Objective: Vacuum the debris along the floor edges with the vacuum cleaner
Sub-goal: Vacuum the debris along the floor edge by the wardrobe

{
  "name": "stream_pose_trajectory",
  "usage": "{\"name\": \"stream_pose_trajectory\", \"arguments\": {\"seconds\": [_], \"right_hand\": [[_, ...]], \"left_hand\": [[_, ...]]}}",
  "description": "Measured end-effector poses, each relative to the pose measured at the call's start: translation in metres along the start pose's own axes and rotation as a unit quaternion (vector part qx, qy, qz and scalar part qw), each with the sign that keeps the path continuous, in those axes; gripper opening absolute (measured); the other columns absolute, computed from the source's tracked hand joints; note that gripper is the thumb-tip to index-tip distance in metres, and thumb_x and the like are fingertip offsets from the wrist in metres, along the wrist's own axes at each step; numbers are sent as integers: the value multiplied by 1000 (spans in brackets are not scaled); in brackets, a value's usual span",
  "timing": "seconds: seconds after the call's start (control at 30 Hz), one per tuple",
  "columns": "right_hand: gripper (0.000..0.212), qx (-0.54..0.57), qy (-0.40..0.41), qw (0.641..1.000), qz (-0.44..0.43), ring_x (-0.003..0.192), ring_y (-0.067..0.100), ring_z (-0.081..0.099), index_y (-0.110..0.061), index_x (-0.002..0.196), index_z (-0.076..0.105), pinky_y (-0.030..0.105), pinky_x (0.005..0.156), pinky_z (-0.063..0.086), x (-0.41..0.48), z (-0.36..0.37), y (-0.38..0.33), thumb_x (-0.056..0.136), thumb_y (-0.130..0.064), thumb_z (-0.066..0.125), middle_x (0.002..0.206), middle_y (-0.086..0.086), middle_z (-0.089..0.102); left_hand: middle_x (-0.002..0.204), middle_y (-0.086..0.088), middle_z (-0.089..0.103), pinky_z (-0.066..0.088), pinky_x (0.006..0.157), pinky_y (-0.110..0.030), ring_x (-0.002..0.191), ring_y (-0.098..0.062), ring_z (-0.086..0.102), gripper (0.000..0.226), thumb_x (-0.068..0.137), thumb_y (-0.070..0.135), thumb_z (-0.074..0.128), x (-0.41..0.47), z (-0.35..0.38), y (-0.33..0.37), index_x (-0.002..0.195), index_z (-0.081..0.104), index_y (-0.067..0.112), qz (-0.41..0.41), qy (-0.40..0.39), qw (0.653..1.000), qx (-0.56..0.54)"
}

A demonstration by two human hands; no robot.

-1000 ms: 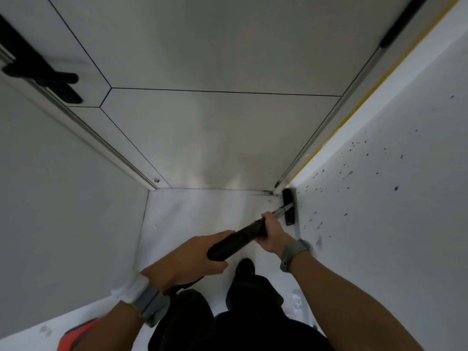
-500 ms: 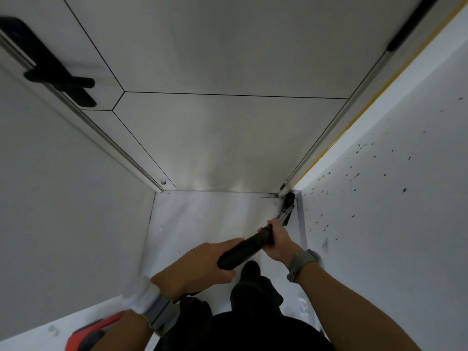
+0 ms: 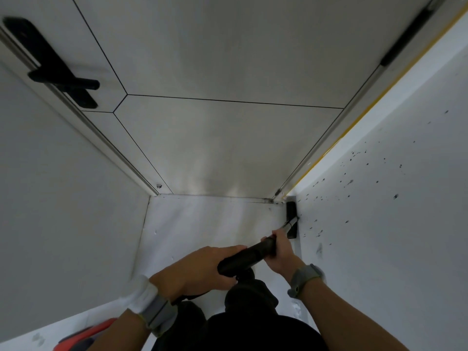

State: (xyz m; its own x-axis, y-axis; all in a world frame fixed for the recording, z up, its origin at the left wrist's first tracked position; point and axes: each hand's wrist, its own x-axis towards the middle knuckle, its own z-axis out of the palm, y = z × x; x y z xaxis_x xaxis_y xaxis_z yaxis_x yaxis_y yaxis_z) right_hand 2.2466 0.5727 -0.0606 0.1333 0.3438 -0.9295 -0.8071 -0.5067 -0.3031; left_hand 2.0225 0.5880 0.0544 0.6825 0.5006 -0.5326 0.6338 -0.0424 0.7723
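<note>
Both hands are clenched on the vacuum cleaner (image 3: 245, 257): the left hand (image 3: 200, 269) wraps the rear end of its black grip and the right hand (image 3: 282, 252) clasps the same grip further forward, just where the thin metal wand (image 3: 290, 222) begins. Far left and low, a red-orange object (image 3: 88, 334) lies on the floor (image 3: 202, 224) behind the person; what it is cannot be told, but a backward step could land on it or snag it. Higher on the left, the black lever handle (image 3: 63, 79) of the grey door (image 3: 228, 148) is well apart from the work and seems no threat. Directly under the grip sits the person's dark shoe (image 3: 244, 274), so a hard pull towards the body may drive the rear end into the leg. At the foot of the door, the threshold (image 3: 215, 196) carries a little dark grit (image 3: 268, 200) near its right end; this is probably the easiest debris to miss. The black floor head (image 3: 291, 211) lies lengthwise in the right-hand corner, touching or just beside the white right wall (image 3: 379, 236) and near the threshold. Pressed on at this steep angle, it could tilt off the floor and lose suction, scuff the paint, or jam in the corner. Dark specks (image 3: 354, 178) dot that wall; whether they are loose dirt or stains cannot be told, and chasing them would likely waste effort.
</note>
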Motion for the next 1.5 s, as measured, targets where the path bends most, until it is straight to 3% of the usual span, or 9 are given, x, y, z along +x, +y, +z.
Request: {"name": "stream_pose_trajectory", "arguments": {"seconds": [0.1, 0.2, 0.27, 0.43, 0.77, 1.0, 1.13, 1.5], "right_hand": [[18, -7, -9, 1000, 0, 66, 19, 50, -9, 81, 47, 34, 61, 45, 2, 12, -4, 96, -19, 49, 73, 10, 50], [19, -31, -6, 999, 19, 66, 20, 50, -8, 81, 45, 35, 61, 46, 9, 13, -12, 95, -20, 49, 73, 10, 51], [21, -34, 5, 999, 19, 65, 20, 49, -9, 78, 44, 35, 60, 46, 15, 11, -17, 95, -21, 48, 72, 10, 51], [22, -34, 28, 999, 13, 62, 20, 45, -9, 77, 41, 35, 59, 45, 17, 15, -25, 96, -20, 44, 69, 9, 46], [15, -24, 1, 1000, 1, 66, 21, 50, -10, 84, 42, 37, 59, 47, 1, 23, -5, 95, -19, 46, 75, 12, 48], [17, -52, -4, 999, 5, 64, 20, 49, -8, 84, 43, 36, 59, 48, 17, 28, -19, 96, -20, 46, 73, 10, 49], [19, -42, -2, 999, 6, 64, 20, 49, -9, 81, 44, 35, 58, 46, 23, 19, -22, 96, -20, 46, 72, 10, 49], [17, -60, -4, 998, 4, 64, 21, 49, -9, 83, 43, 35, 57, 47, 28, 16, -22, 95, -21, 46, 72, 11, 49]], "left_hand": [[111, 11, 68, 53, 82, -23, 87, -7, 64, 66, 94, 33, 70, 1, 1, -3, 138, 36, 68, -12, 16, 1000, 6], [112, 9, 65, 48, 76, -18, 82, -5, 60, 68, 95, 34, 69, 14, 7, -3, 153, 37, 49, -24, 31, 999, 38], [115, 10, 63, 46, 77, -15, 85, -3, 60, 70, 96, 34, 69, 25, 8, -2, 156, 35, 45, -31, 23, 999, 36], [106, 14, 62, 49, 69, -12, 72, 4, 61, 70, 96, 34, 71, 30, 3, 0, 154, 36, 49, -23, -5, 1000, -10], [98, 17, 65, 50, 67, -13, 68, 5, 62, 68, 95, 32, 73, -2, -18, -7, 142, 37, 65, -14, 7, 1000, -24], [109, 7, 66, 54, 72, -18, 77, -4, 64, 68, 96, 32, 70, 22, -6, -8, 154, 37, 46, -32, 35, 999, -5], [109, 6, 67, 53, 76, -20, 78, -5, 62, 68, 96, 33, 70, 27, -1, -4, 153, 37, 48, -31, 29, 999, -2], [102, 11, 65, 50, 65, -15, 69, 0, 60, 71, 96, 35, 70, 27, 1, -8, 156, 35, 47, -32, 27, 999, -14]]}}
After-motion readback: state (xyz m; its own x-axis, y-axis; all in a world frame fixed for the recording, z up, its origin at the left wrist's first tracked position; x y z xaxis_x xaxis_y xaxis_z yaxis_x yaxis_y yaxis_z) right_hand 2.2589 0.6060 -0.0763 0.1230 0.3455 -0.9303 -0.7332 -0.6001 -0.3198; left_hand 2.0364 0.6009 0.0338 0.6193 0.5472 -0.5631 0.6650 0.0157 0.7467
